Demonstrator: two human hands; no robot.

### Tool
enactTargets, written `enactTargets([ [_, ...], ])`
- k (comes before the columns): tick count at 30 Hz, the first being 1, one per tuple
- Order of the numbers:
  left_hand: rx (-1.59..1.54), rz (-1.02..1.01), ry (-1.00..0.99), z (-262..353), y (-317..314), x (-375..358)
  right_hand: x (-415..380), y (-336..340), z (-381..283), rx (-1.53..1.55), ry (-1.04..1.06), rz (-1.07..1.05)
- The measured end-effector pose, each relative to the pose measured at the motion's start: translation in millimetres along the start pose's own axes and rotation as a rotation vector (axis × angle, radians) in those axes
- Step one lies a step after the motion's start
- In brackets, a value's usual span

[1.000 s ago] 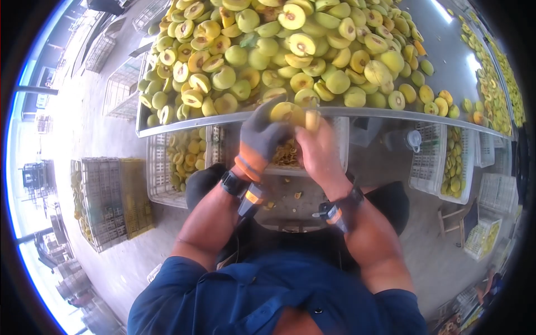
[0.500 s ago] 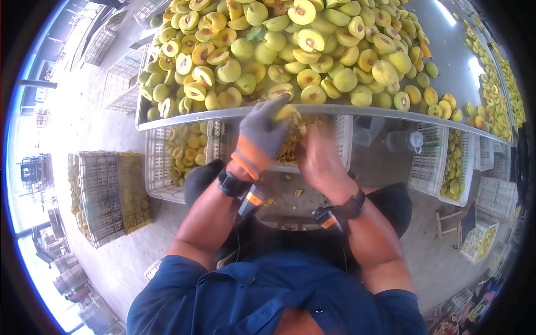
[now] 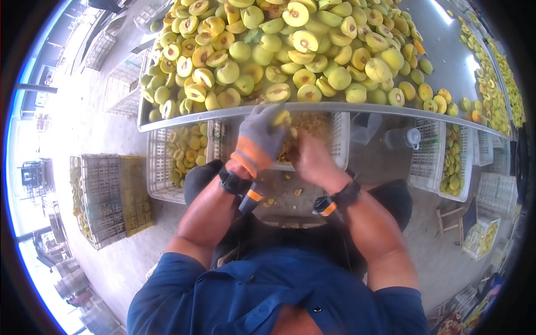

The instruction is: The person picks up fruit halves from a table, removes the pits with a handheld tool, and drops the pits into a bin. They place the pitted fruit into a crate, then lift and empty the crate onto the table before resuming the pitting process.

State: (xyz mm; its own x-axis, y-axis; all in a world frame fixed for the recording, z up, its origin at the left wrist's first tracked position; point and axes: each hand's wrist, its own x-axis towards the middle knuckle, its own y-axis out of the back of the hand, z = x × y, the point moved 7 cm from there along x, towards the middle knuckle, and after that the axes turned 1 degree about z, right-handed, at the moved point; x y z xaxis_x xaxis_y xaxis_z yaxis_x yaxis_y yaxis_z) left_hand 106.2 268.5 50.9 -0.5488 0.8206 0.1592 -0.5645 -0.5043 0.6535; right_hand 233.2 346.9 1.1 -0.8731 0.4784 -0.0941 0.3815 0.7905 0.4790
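My left hand (image 3: pixel 260 134), in a grey and orange glove, grips a yellow-green stone fruit piece (image 3: pixel 283 118) just below the table's metal rim. Close beside it on the right is my bare right hand (image 3: pixel 314 159), its fingers curled and smeared by motion. Whatever those fingers hold is too blurred to make out. Beneath both hands stands a white plastic crate (image 3: pixel 341 142) with brownish-yellow scraps inside. A large heap of halved stone fruit (image 3: pixel 307 42), some halves showing brown centres, covers the table (image 3: pixel 357 108) beyond my hands.
Fruit-filled crates stand at left (image 3: pixel 149 167) and right (image 3: pixel 427 159) below the table. A stacked crate (image 3: pixel 100 195) sits farther left on the floor. There is a clear plastic jug (image 3: pixel 399 138) under the table and a small wooden stool (image 3: pixel 449 220) at right.
My right hand has moved slightly down and left, its fingers more curled. My left hand has dropped slightly, still gripping the fruit piece.
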Motion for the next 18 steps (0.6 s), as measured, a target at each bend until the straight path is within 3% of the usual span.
enactTargets([
  [2, -0.105, -0.033, 0.029, -4.0, 2.8, 1.8, 0.8, 1.3, -5.3, 0.139, 0.107, -0.027],
  [5, -0.146, -0.025, 0.041, -10.5, -2.9, -0.5, -3.1, 1.8, -2.9, 0.017, -0.068, -0.045],
  [8, -0.066, -0.081, -0.008, 10.0, 6.7, -0.2, -2.1, -3.4, -4.7, 0.222, 0.15, 0.0],
  [11, -0.309, -0.054, 0.05, -6.8, -1.9, 2.7, 0.0, 1.0, -15.7, 0.394, 0.211, -0.054],
  [14, -0.652, 0.053, 0.172, -14.8, -13.3, 0.4, -2.0, 9.0, -19.5, 0.328, 0.079, -0.085],
  [16, -0.167, 0.22, -0.11, -10.0, -10.1, -1.5, -2.9, -3.0, -17.6, 0.505, -0.039, -0.175],
  [17, 0.081, 0.296, -0.246, -9.0, -14.0, -6.0, -2.4, -6.7, -16.3, 0.452, -0.003, -0.138],
  [18, -0.007, 0.308, -0.164, -26.7, -23.1, -6.9, -2.0, -10.4, -14.9, 0.396, 0.031, -0.099],
])
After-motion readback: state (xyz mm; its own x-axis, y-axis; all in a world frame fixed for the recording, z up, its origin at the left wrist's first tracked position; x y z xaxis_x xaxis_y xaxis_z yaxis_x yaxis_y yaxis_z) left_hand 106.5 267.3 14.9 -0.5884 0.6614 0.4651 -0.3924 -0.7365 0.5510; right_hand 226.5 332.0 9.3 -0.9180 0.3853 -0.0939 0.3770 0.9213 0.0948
